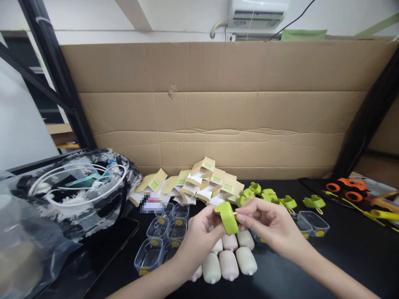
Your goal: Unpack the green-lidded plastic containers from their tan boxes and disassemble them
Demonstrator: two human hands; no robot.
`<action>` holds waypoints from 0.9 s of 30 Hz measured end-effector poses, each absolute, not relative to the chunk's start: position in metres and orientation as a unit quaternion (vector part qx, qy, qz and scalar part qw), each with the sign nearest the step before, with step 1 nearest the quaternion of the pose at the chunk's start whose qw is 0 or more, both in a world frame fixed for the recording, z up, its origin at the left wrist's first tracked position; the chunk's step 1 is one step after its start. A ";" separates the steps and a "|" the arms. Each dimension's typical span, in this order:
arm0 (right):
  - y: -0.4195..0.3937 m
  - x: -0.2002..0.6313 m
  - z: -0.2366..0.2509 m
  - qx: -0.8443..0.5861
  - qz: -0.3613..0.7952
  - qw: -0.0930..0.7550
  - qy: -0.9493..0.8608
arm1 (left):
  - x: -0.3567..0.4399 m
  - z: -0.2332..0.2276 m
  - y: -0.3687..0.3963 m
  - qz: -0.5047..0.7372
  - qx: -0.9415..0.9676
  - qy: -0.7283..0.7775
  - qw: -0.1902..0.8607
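Note:
My left hand [199, 236] is closed on a bright green plastic piece [229, 218] with a curved, ring-like shape. From the other side my right hand [268, 222] pinches a thin pale loop or strap at that piece's edge. Under both hands lie several pale, rounded, bottle-like pieces [229, 265] with small nubs, partly hidden by my fingers. Left of them stand clear plastic cups [149, 253] with yellow stickers. More green pieces [268, 194] of the same kind lie behind my right hand.
Folded cardboard sleeves [199, 174] are heaped against a tall cardboard panel [212, 112]. Other clear cups [314, 224] and an orange toy truck [347, 189] are at right. A fluffy grey basket [93, 199] with a white cable stands left, near a plastic bag [28, 245].

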State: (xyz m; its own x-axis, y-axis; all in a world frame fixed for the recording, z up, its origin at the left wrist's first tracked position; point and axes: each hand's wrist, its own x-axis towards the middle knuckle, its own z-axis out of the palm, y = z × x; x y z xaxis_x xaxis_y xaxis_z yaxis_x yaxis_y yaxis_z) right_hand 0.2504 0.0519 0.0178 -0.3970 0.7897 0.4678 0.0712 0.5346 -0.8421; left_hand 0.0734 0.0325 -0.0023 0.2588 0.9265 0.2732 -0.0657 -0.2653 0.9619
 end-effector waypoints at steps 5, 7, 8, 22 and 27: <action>0.051 0.259 0.021 -0.318 0.319 0.401 -0.798 | 0.068 0.000 0.031 0.390 0.709 0.418 0.413; 0.053 0.260 0.022 -0.318 0.298 0.382 -0.815 | 0.066 0.004 0.031 0.357 0.731 0.432 0.388; 0.054 0.261 0.023 -0.313 0.291 0.382 -0.819 | 0.065 0.007 0.032 0.351 0.735 0.435 0.384; 0.044 0.259 0.022 -0.217 -0.018 0.335 -0.917 | 0.069 0.015 0.035 0.391 0.753 0.418 0.325; 0.058 0.268 0.023 -0.272 0.011 0.369 -0.889 | 0.059 0.022 0.046 0.400 0.754 0.446 0.270</action>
State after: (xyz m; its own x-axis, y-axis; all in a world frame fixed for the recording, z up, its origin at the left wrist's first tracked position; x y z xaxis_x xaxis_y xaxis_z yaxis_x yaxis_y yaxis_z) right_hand 0.2679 0.0581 0.0234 -0.5794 0.4908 0.6507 0.4747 0.8522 -0.2201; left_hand 0.0585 0.0456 0.0218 0.2836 0.8880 0.3620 0.4564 -0.4570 0.7634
